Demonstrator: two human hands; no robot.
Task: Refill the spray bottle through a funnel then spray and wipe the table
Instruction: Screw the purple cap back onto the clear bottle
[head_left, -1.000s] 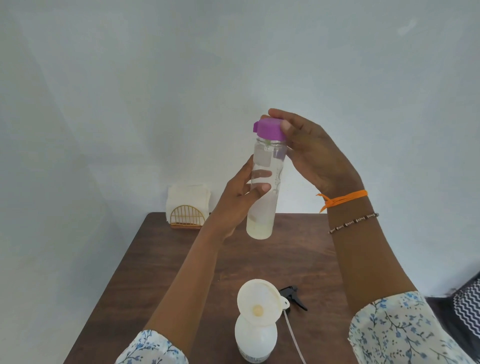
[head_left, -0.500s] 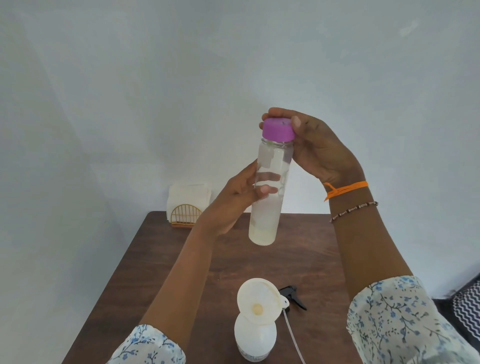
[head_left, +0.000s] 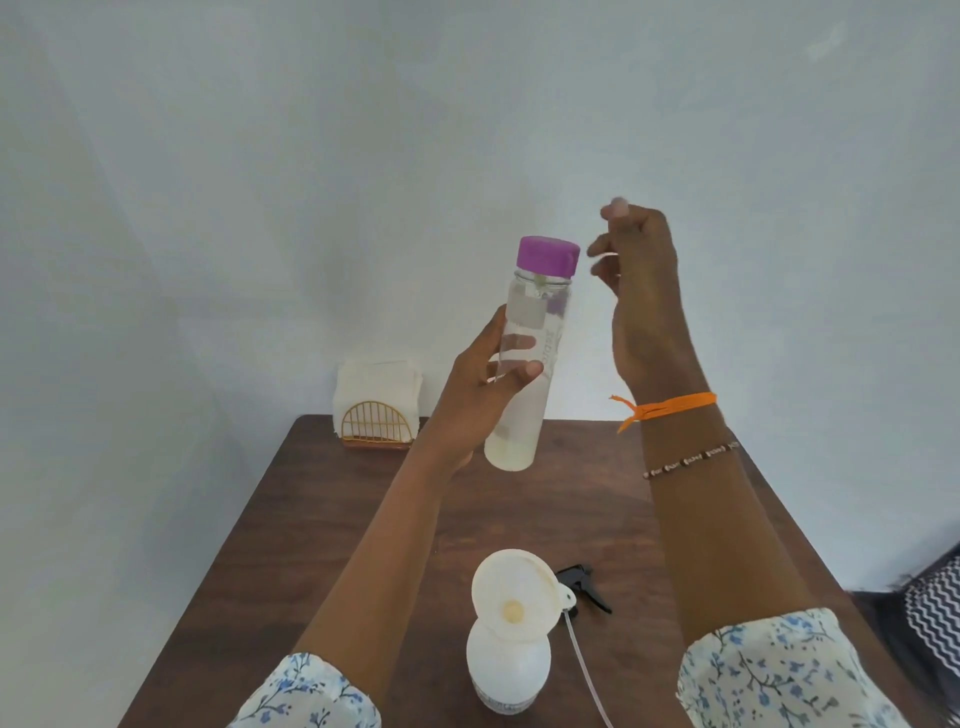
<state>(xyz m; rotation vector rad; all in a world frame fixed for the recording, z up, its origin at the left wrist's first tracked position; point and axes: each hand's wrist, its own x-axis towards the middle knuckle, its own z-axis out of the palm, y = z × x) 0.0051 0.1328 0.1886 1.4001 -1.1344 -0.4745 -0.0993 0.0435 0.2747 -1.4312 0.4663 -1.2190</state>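
Note:
My left hand (head_left: 483, 395) grips a tall clear bottle (head_left: 524, 415) around its middle, holding it upright above the table. A purple cap (head_left: 548, 261) sits on the bottle's top. My right hand (head_left: 636, 270) hovers just right of the cap, fingers loosely curled, touching nothing. Near the table's front stands the white spray bottle (head_left: 508, 670) with a white funnel (head_left: 514, 592) seated in its neck. Its black trigger head (head_left: 582, 584) with a thin tube lies on the table beside it.
A brown wooden table (head_left: 322, 545) stands against a pale wall. At its back left corner a gold wire holder (head_left: 376, 423) carries white folded napkins (head_left: 376, 376). A zigzag-patterned fabric (head_left: 935, 608) shows at the right edge.
My right hand has let go of the purple cap and moved up and to the right. The cap stays on the bottle, which my left hand still holds.

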